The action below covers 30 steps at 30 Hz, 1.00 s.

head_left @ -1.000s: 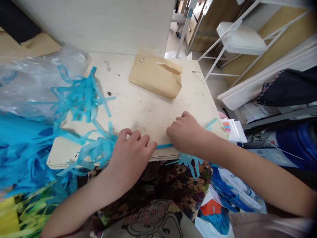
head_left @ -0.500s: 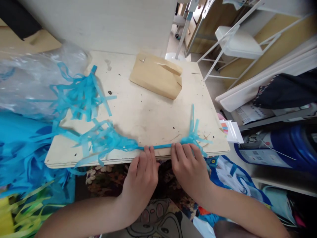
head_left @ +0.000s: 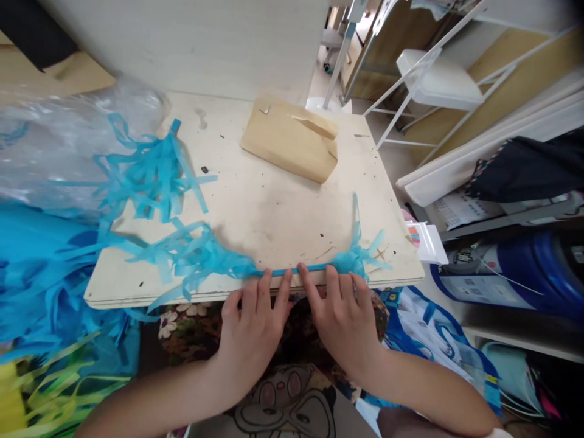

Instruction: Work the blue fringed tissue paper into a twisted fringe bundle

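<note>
A blue tissue-paper tassel lies along the front edge of a pale wooden board [head_left: 274,207]. Its middle is twisted into a thin cord [head_left: 314,267], with loose fringe spreading at the left end [head_left: 196,255] and the right end [head_left: 358,255]. My left hand [head_left: 253,322] and my right hand [head_left: 340,313] lie side by side at the board's edge. Both have their fingers stretched flat, and the fingertips press on the twisted cord. Neither hand grips anything.
A tan block-shaped packet [head_left: 289,140] sits at the back of the board. More blue paper strips [head_left: 150,170] and a clear plastic bag [head_left: 59,146] crowd the left. Yellow-green strips [head_left: 45,389] lie lower left. A white folding chair [head_left: 438,73] and a blue container [head_left: 524,267] stand right.
Both hands slid back from on top of the board to its front edge, uncovering the tassel. In the last half second their fingertips moved closer together on the cord.
</note>
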{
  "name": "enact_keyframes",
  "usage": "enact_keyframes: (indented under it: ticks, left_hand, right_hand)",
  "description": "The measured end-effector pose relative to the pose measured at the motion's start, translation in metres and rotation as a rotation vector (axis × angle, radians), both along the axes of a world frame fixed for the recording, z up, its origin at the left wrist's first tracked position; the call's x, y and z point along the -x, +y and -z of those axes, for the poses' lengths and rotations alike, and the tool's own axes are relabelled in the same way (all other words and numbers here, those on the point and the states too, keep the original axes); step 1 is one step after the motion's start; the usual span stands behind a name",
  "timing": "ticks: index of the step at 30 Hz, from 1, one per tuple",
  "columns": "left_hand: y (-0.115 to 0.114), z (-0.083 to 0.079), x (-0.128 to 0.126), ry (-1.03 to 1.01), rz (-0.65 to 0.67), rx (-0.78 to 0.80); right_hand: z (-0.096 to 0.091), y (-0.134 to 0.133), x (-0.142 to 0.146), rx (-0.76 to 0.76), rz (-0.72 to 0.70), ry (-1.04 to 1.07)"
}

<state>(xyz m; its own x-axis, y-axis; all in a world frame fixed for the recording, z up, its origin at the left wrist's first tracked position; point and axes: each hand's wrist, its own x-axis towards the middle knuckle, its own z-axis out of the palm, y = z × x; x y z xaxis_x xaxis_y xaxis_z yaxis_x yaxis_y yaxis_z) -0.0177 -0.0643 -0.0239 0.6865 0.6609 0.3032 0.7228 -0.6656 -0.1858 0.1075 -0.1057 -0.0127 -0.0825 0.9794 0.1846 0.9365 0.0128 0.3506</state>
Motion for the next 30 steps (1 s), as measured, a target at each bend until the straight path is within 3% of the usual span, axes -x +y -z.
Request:
enact_keyframes:
  ticks: [6, 13, 20, 23, 26, 30]
  left_hand:
    - [0.004, -0.005, 0.002, -0.056, -0.007, -0.009]
    - [0.008, -0.011, 0.011, -0.076, 0.052, -0.005]
    - [0.018, -0.010, 0.015, -0.132, 0.214, -0.098]
    - [0.015, -0.013, 0.015, -0.099, 0.280, -0.101]
    - [0.003, -0.019, 0.018, -0.040, 0.408, 0.084]
    - [-0.009, -0.033, 0.025, 0.012, 0.682, 0.694]
  right_hand:
    - [0.001, -0.004, -0.009, -0.014, 0.008, -0.062]
    - [0.006, -0.007, -0.022, -0.165, 0.041, -0.037]
    - [0.010, -0.012, -0.023, -0.352, -0.108, -0.020]
    - [0.005, -0.020, -0.022, -0.354, -0.208, -0.014]
    - [-0.013, -0.032, -0.022, -0.216, -0.302, 0.002]
    - [-0.051, -0.047, -0.022, 0.126, -0.363, 0.133]
